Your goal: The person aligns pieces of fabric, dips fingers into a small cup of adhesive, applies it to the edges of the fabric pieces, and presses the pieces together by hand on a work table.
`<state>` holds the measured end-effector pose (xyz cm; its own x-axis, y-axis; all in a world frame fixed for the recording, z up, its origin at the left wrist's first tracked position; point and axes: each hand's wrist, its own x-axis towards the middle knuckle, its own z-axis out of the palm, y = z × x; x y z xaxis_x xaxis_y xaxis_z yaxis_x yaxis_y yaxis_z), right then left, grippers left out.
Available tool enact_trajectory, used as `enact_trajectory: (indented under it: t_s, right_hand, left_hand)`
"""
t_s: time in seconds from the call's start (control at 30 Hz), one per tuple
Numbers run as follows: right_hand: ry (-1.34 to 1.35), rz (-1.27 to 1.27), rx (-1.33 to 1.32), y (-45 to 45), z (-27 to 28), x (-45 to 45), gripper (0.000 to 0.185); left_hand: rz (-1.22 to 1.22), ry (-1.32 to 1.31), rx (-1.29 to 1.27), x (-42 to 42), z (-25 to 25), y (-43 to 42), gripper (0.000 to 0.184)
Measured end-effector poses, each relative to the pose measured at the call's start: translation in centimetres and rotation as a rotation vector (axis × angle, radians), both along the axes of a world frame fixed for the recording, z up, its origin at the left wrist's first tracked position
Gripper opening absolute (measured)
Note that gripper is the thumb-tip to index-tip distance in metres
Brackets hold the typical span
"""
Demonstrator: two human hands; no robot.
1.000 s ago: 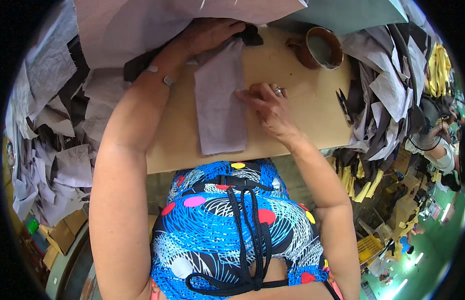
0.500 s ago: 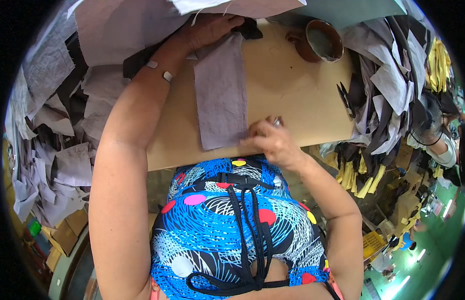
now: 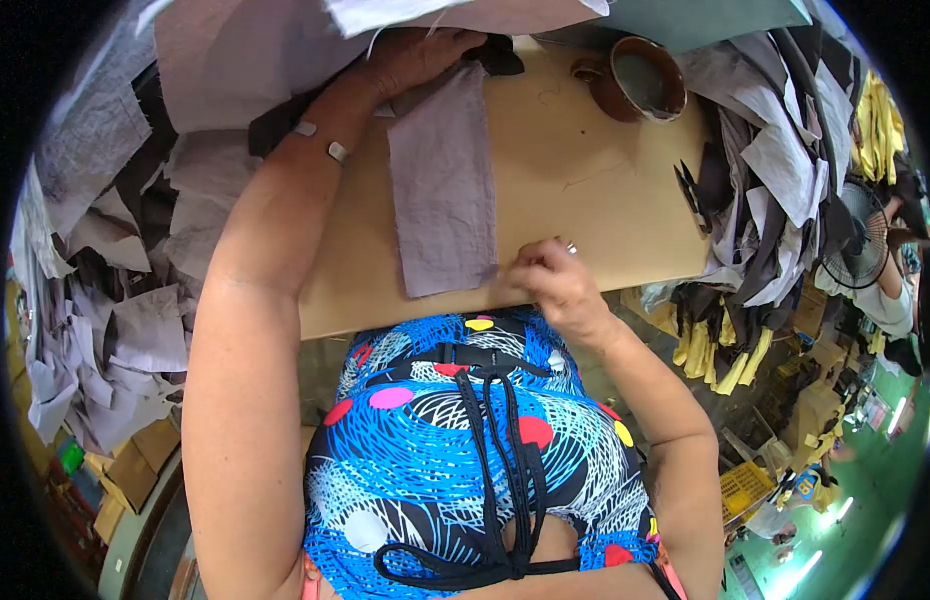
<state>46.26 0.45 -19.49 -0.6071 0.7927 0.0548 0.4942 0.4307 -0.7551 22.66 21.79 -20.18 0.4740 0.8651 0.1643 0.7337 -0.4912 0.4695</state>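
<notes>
A long grey-mauve cloth piece [image 3: 445, 195] lies flat on the tan tabletop [image 3: 595, 215], its near end by the table's front edge. At the far side my left hand [image 3: 422, 58] rests with its fingers stretched out, beside the cloth's upper end and a small dark scrap of fabric [image 3: 502, 58]. My right hand [image 3: 557, 287] is closed just right of the cloth's near corner, its fingers curled and the fingertips blurred. A small shiny metal bit shows at its knuckles; what it belongs to is unclear.
A brown handled pot [image 3: 607, 95] with pale contents stands at the back right. Black snips [image 3: 691, 195] lie at the right edge. Cloth piles [image 3: 775, 170] hang on the right, with more scraps [image 3: 150, 325] on the left. A fan [image 3: 857, 235] stands beyond.
My right hand has shifted slightly right, away from the cloth's near corner. A fine reddish thread now shows on the tabletop. My left hand stays in place.
</notes>
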Motion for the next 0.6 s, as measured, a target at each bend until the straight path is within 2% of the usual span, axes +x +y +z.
enact_trajectory:
  t_s: [0.07, 0.17, 0.27, 0.37, 0.47, 0.53, 0.6]
  right_hand:
    - [0.122, -0.261, -0.189, 0.6, 1.1, -0.2, 0.042]
    - [0.356, -0.515, -0.334, 1.4, 0.3, -1.2, 0.045]
    - [0.461, -0.567, -0.259, 2.5, 0.1, -3.4, 0.05]
    - [0.511, -0.616, -0.125, 3.5, 1.1, -5.2, 0.055]
    - [0.314, -0.334, 0.488, 4.3, 3.1, -4.7, 0.054]
    - [0.392, -0.107, 0.615, 5.2, 5.1, -6.4, 0.049]
    - [0.348, 0.069, 0.685, 6.2, 7.6, -8.8, 0.045]
  left_hand:
    - [0.004, -0.009, 0.009, -0.1, 0.0, 0.1, 0.035]
    - [0.009, -0.029, 0.044, -0.3, -0.2, 0.3, 0.035]
    - [0.008, -0.082, 0.141, -0.7, -1.1, 0.7, 0.036]
    - [-0.007, -0.182, 0.385, -0.9, -3.7, 2.1, 0.036]
    - [0.054, -0.144, 0.545, 0.8, -5.1, 1.2, 0.036]
    - [0.112, 0.004, 0.537, 2.4, -4.5, -1.0, 0.04]
    - [0.166, 0.041, 0.51, 3.5, -5.2, -2.0, 0.041]
